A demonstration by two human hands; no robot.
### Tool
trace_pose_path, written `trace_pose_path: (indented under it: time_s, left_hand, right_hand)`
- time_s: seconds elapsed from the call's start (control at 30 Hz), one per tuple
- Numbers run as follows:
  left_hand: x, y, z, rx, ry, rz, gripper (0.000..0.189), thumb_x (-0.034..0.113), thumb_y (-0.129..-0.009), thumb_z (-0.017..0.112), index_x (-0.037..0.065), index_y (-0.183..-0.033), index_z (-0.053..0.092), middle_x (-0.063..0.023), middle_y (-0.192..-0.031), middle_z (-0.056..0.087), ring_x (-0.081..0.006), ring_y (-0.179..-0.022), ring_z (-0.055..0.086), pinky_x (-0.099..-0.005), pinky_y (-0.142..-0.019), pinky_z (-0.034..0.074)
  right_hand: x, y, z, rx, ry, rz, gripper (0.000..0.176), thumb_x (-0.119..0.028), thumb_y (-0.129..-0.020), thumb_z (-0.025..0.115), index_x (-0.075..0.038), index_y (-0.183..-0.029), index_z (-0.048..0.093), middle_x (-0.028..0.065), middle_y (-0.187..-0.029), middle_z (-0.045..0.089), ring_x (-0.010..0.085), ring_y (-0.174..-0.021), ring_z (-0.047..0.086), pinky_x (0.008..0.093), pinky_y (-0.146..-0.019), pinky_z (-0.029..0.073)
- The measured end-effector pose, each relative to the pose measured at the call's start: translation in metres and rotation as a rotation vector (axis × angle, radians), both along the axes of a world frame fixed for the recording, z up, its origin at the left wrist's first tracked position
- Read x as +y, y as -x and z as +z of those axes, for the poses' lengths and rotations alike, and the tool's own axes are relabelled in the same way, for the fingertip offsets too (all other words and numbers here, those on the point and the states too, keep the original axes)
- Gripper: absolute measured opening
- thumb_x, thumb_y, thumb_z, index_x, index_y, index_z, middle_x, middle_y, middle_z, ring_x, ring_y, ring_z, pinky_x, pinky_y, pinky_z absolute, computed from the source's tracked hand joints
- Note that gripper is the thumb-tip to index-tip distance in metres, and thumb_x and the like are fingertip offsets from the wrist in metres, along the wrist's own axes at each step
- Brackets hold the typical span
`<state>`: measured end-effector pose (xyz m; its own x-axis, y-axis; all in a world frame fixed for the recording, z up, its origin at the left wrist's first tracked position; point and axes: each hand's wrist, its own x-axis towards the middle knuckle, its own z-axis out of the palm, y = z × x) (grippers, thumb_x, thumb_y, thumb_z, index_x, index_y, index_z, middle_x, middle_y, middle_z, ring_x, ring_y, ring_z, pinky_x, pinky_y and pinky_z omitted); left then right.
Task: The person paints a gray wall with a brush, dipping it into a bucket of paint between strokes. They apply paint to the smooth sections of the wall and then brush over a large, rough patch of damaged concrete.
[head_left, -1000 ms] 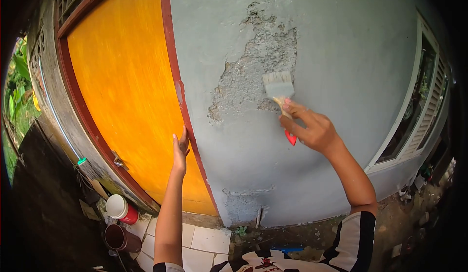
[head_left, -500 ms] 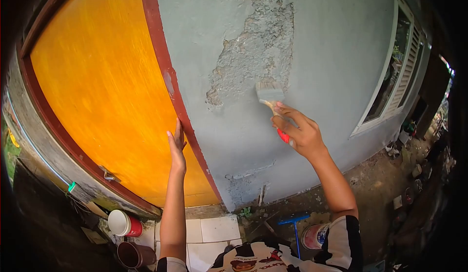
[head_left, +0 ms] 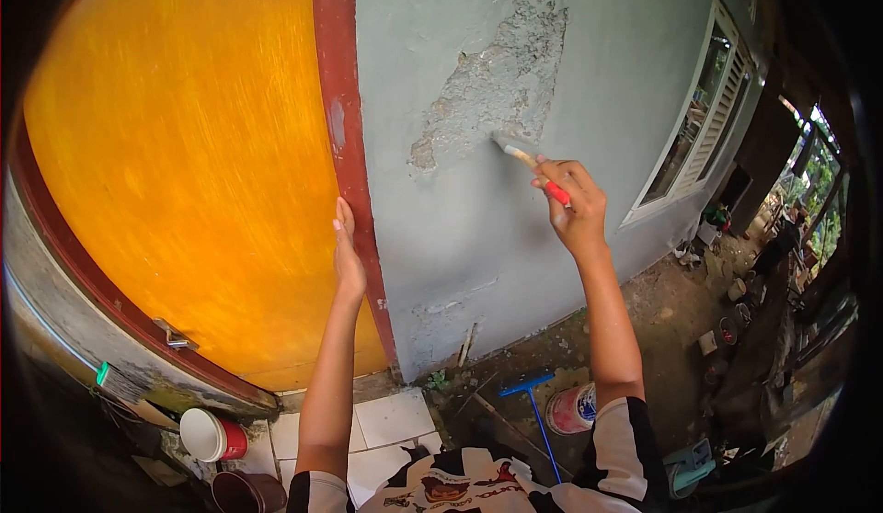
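My right hand (head_left: 579, 210) is closed around the handle of a paintbrush (head_left: 521, 153), whose end is red. The brush points up and left, with its grey-coated bristles at the lower edge of a rough, chipped patch (head_left: 487, 90) in the grey wall (head_left: 451, 237). Seen nearly edge-on, the brush looks narrow. My left hand (head_left: 347, 256) has its fingers stretched out, right at the red-brown door frame (head_left: 348, 136) beside the orange door (head_left: 193, 164); no object shows in it.
A louvred window (head_left: 699, 127) is set in the wall at right. On the ground are a red-and-white paint bucket (head_left: 216, 435), a brown bucket (head_left: 246, 493), another bucket (head_left: 572, 409) and a blue-handled squeegee (head_left: 538, 412). White tiles (head_left: 394, 418) lie below the door.
The brush has turned from broadside to nearly edge-on at the patch's lower edge, my right wrist turning with it. The view has shifted; my left hand stays by the frame.
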<state>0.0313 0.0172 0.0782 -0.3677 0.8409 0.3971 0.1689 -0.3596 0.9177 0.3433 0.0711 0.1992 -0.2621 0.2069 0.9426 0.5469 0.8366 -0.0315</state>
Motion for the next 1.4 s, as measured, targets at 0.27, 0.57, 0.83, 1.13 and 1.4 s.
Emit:
trace_pose_path:
  time_s: [0.27,0.57,0.83,1.13,1.4]
  left_hand:
    - [0.003,0.014,-0.01,-0.05,-0.025,-0.043,0.075,0.063,-0.097,0.004,0.017,-0.154,0.017,-0.0044,-0.161,0.009,-0.0264,-0.148,0.005,-0.0466,-0.118,0.004]
    - [0.002,0.009,-0.011,-0.011,-0.056,0.007,0.07,0.057,-0.099,0.004,0.014,-0.154,0.016,-0.0047,-0.161,0.01,-0.0255,-0.148,0.007,-0.0409,-0.119,0.005]
    - [-0.001,0.002,-0.009,0.075,-0.071,0.08,0.065,0.049,-0.102,0.004,0.011,-0.153,0.015,-0.0055,-0.16,0.012,-0.0242,-0.148,0.01,-0.0343,-0.12,0.006]
    - [-0.002,0.005,-0.005,0.034,-0.047,0.032,0.069,0.054,-0.101,0.005,0.01,-0.153,0.016,-0.0053,-0.16,0.012,-0.0242,-0.148,0.009,-0.0372,-0.12,0.006]
    - [0.01,0.015,-0.024,0.025,0.008,-0.025,0.076,0.069,-0.093,0.002,0.027,-0.154,0.014,-0.0018,-0.162,0.005,-0.0327,-0.148,0.006,-0.0544,-0.115,0.001]
  right_hand:
    - [0.001,0.008,0.014,0.252,-0.058,-0.042,0.018,0.007,-0.082,0.066,-0.002,-0.097,0.068,0.0091,-0.085,0.064,0.0192,-0.073,0.063,0.0284,-0.065,0.053]
    - [0.004,-0.003,0.006,0.199,-0.021,-0.039,0.012,0.004,-0.085,0.065,-0.003,-0.095,0.068,0.0073,-0.085,0.066,0.0197,-0.073,0.062,0.0286,-0.065,0.051]
    - [0.001,0.004,0.005,0.208,-0.025,-0.034,0.012,0.005,-0.083,0.066,-0.002,-0.093,0.068,0.0085,-0.087,0.067,0.02,-0.072,0.063,0.029,-0.063,0.052]
    - [0.001,0.006,0.008,0.197,-0.035,-0.022,0.009,0.0,-0.085,0.067,-0.002,-0.094,0.067,0.0076,-0.086,0.067,0.0205,-0.069,0.062,0.0286,-0.062,0.05]
    - [0.017,-0.019,-0.002,0.455,0.015,-0.056,0.008,0.0,-0.088,0.064,0.0,-0.095,0.066,0.0072,-0.087,0.065,0.0157,-0.074,0.065,0.0244,-0.065,0.055]
